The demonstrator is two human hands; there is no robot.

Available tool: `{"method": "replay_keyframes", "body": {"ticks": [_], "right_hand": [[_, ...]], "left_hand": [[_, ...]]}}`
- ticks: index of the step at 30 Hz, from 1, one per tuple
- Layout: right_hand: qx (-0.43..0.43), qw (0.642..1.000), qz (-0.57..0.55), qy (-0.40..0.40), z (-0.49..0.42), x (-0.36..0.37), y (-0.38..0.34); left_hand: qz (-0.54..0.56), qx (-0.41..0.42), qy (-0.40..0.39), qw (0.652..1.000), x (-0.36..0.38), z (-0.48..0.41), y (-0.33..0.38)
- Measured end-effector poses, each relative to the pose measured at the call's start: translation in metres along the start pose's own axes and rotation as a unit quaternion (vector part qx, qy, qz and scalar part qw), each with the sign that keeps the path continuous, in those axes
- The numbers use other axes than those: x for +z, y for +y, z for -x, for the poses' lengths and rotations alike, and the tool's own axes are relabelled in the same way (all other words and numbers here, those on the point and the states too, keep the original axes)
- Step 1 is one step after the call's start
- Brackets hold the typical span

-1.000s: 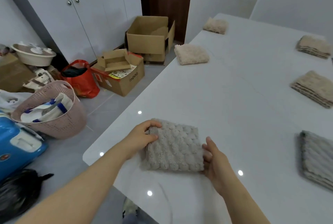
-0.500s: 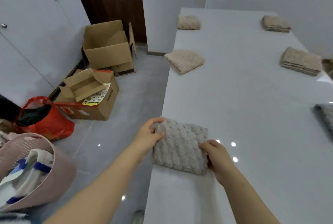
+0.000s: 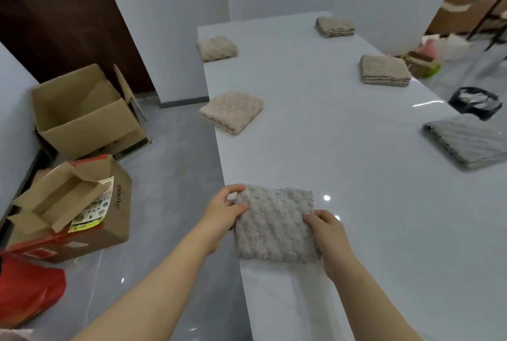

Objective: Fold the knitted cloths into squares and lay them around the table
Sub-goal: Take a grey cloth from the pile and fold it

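Folded grey cloth (image 3: 274, 224) at near left edge of worktop (image 3: 343, 148).
Grip: left hand (image 3: 222, 211) curls round its left edge, thumb on top; right hand (image 3: 327, 233) pinches its right edge.

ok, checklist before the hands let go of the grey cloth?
1. Square fold: ok, the grey cloth looks roughly square.
2. Grip: ok, the left hand pinches its far left corner and the right hand holds its right edge.
3. Fully on the table: cannot tell, its left side lies right at the table edge, partly behind the left hand.
4. Gap to neighbours: ok, the beige cloth ahead and the striped cloth to the right lie well apart from it.
5. Layers flush: cannot tell, the fold edges are not visible.
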State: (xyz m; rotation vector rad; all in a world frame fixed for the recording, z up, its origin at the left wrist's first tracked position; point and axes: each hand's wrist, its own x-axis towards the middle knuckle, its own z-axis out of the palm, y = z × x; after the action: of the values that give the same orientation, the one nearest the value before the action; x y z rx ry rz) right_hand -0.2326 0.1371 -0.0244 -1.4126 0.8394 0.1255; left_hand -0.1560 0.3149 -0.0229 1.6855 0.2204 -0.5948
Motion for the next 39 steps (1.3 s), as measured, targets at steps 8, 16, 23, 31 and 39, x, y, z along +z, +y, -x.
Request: {"method": "replay_keyframes", "body": {"ticks": [8, 16, 23, 31, 39], "right_hand": [[-0.033, 0.992, 0.062, 0.102, -0.019, 0.026, -0.002], [-0.036, 0.959, 0.135, 0.246, -0.025, 0.062, -0.006], [0.009, 0.941, 0.053, 0.335, 0.004, 0.066, 0.014], [-0.013, 0.943, 0.033, 0.331, 0.018, 0.064, 0.019], [0.012, 0.942, -0.048, 0.331, 0.025, 0.066, 0.027]], "left_hand": [[-0.114, -0.011, -0.12, 0.986, -0.025, -0.051, 0.017], [-0.238, -0.055, -0.225, 0.943, -0.045, -0.094, 0.04], [-0.201, -0.03, -0.189, 0.961, -0.036, -0.102, 0.018], [-0.277, 0.022, -0.199, 0.94, -0.029, -0.089, 0.017], [-0.399, 0.153, -0.188, 0.884, -0.029, -0.076, 0.023]]}}
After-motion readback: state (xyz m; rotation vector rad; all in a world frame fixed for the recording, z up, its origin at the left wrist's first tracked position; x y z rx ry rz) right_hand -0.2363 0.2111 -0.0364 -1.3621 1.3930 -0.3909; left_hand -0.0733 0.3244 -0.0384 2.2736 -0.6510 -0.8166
